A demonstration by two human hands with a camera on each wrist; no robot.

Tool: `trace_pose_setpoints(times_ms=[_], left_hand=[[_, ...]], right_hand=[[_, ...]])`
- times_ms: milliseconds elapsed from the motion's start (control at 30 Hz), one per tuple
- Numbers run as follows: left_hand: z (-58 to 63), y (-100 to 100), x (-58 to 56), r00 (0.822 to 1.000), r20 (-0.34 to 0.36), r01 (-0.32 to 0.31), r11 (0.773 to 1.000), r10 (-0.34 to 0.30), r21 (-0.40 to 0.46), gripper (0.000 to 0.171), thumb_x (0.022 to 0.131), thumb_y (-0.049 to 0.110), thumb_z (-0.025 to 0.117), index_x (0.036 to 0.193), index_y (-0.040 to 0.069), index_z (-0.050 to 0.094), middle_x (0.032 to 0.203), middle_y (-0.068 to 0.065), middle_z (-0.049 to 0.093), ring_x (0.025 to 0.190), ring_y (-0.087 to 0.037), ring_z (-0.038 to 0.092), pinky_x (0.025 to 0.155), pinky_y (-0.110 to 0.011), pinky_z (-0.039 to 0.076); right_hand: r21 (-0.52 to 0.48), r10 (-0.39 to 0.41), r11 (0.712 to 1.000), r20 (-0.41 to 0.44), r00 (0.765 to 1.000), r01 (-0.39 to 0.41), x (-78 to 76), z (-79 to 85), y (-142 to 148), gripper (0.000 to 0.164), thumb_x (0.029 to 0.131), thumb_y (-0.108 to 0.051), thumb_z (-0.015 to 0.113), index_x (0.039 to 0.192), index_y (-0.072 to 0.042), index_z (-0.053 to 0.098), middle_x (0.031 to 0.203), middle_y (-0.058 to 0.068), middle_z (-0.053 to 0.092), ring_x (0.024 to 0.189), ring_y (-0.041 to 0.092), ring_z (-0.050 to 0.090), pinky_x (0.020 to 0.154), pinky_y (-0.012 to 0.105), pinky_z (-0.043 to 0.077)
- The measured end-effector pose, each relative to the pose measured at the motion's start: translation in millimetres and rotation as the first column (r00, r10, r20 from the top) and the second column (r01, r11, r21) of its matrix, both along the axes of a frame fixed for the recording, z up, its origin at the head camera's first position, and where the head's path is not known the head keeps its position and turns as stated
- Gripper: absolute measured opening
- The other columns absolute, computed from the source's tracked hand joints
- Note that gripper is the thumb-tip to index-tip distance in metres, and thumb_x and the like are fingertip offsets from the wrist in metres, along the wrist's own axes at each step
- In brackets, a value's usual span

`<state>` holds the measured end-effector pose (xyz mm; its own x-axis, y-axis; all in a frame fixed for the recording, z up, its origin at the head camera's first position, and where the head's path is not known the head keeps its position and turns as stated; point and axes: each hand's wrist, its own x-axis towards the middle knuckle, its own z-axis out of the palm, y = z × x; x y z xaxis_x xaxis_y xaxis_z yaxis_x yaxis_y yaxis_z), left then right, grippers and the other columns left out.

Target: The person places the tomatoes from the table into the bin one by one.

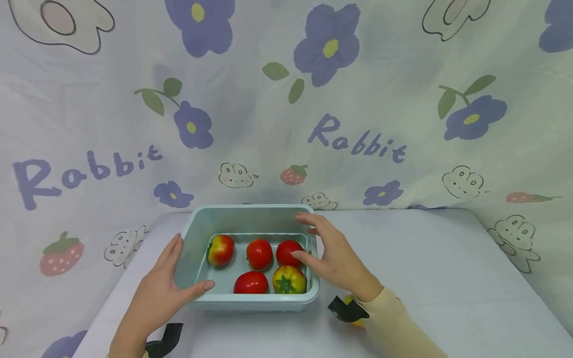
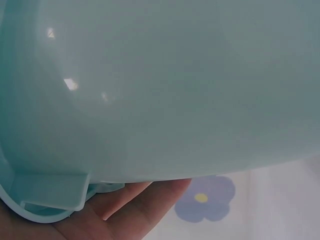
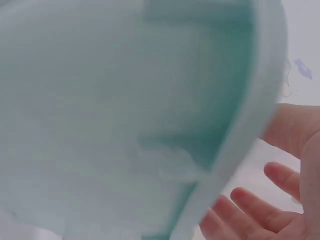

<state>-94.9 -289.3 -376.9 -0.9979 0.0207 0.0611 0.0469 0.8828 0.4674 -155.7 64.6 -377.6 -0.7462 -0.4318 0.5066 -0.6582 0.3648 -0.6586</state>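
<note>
A light blue plastic basin (image 1: 255,298) stands on the table with several glossy tomato-like fruits inside. They include a red-and-yellow fruit (image 1: 221,250), red ones (image 1: 259,254) and a yellow-red one with a green star-shaped stem (image 1: 289,281). My left hand (image 1: 156,291) lies at the basin's left side, its fingers straight along the outside and its thumb across the front-left rim. Over the right rim, my right hand (image 1: 333,253) is spread, its thumb overlapping a red fruit (image 1: 287,248). In the right wrist view its fingers (image 3: 260,207) stand apart from the rim.
Another yellow fruit (image 1: 348,299) sits on the table, mostly hidden behind my right wrist. The white tabletop (image 1: 429,278) extends to the right of the basin. A patterned cloth (image 1: 250,124) hangs at the back and sides.
</note>
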Motion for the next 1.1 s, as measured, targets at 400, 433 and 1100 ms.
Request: trace_pose_setpoints(times_ms=[400, 433, 1100], left_hand=[[0.6, -3, 2.0, 1.000, -0.005, 0.002, 1.000, -0.002, -0.002, 0.119, 0.080, 0.063, 0.074, 0.161, 0.002, 0.011, 0.167, -0.020, 0.011, 0.140, -0.054, 0.031, 0.099, -0.078, 0.031], [0.6, -3, 2.1, 1.000, -0.005, 0.003, 1.000, -0.003, -0.001, 0.119, 0.080, 0.063, 0.074, 0.161, 0.002, 0.011, 0.167, -0.020, 0.011, 0.140, -0.053, 0.031, 0.099, -0.078, 0.031], [3.1, -4, 3.9, 1.000, 0.006, 0.006, 1.000, -0.006, 0.019, 0.119, 0.080, 0.064, 0.074, 0.160, 0.001, 0.012, 0.166, -0.021, 0.014, 0.140, -0.053, 0.030, 0.098, -0.077, 0.033]], right_hand=[[0.056, -0.074, 0.996, -0.033, 0.997, 0.076, 11.2, -0.1, 27, 0.068, 0.084, -0.013, 0.083, 0.144, -0.013, 0.049, 0.146, 0.004, 0.052, 0.132, 0.020, 0.052, 0.100, 0.040, 0.052], [0.059, -0.081, 0.995, -0.037, 0.996, 0.083, 12.6, -0.9, 29, 0.068, 0.084, -0.013, 0.083, 0.143, -0.013, 0.050, 0.146, 0.004, 0.052, 0.131, 0.020, 0.053, 0.099, 0.040, 0.053], [0.132, -0.129, 0.984, 0.060, 0.990, 0.121, 42.2, -22.7, 61, 0.062, 0.087, -0.021, 0.081, 0.142, -0.019, 0.051, 0.145, -0.003, 0.053, 0.124, 0.019, 0.058, 0.095, 0.040, 0.055]])
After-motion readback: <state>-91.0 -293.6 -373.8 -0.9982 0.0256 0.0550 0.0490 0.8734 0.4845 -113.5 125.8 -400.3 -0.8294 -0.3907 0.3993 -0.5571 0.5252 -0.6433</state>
